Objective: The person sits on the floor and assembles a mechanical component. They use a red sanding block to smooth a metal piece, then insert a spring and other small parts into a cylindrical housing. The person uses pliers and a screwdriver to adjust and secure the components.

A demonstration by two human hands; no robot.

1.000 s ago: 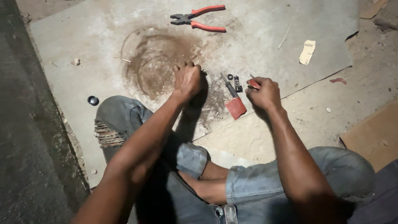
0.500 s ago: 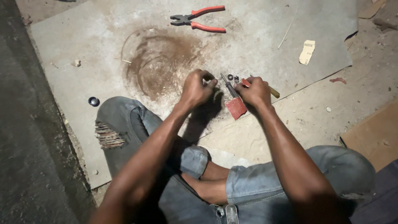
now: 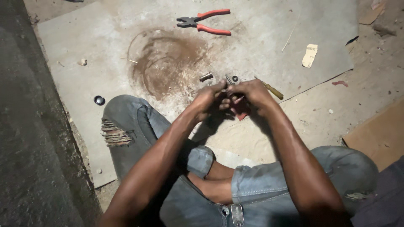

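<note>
Both hands meet above the grey floor sheet (image 3: 269, 25), left hand (image 3: 209, 100) and right hand (image 3: 251, 93) pinched together on a small metal part (image 3: 229, 80) pointing away, red piece (image 3: 240, 110) just beneath, pliers (image 3: 205, 21) well beyond.

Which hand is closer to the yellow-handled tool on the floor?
Right. The right hand lies just beside the yellow-handled tool; the left hand sits farther off, beyond the right hand.
</note>
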